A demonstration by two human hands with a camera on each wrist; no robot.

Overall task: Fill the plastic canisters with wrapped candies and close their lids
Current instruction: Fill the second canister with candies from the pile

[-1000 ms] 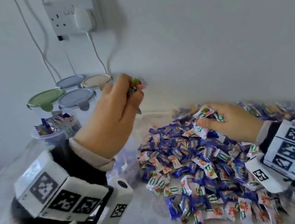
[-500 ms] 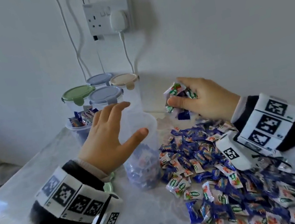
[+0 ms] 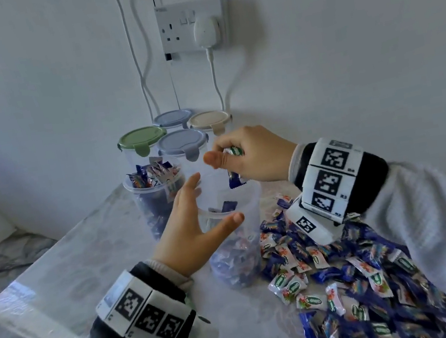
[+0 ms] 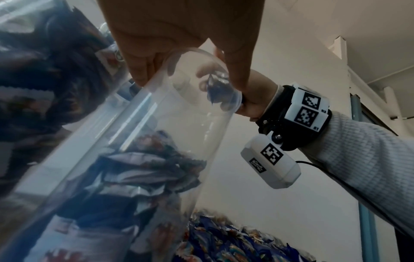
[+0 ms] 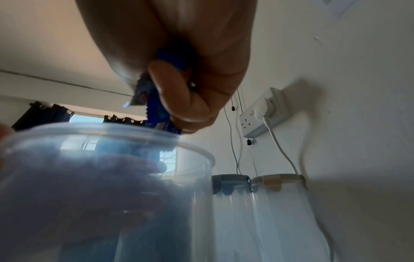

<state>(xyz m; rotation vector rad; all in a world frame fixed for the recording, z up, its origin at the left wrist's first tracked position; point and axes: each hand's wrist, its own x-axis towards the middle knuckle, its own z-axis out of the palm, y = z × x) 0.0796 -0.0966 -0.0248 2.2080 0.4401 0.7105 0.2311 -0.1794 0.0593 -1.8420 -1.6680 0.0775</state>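
At the back edge of the table, toward its left, four lidded canisters (image 3: pixel 182 143) are standing against the wall, and just in front of them a lidless full canister (image 3: pixel 155 197) is brimming with candies.

I am steadying the open canister (image 3: pixel 237 243), roughly a third full, near the table's middle: my left hand (image 3: pixel 193 227) is curving round its upper wall, thumb at the near rim and fingers on the far side, contact visible in the left wrist view.

My right hand (image 3: pixel 252 158) is hovering over the mouth, clenched on a few wrapped candies (image 3: pixel 237 179), one blue wrapper dangling below the thumb.

The loose candy pile (image 3: pixel 352 280) is spreading toward the right edge.

Judgement: the wrappers are looking light, slick and crinkly, so bunching them in a closed fist suits better than pinching. The canister wall is looking thin and flexible; holding high near the stiffer rim should be preventing tipping.
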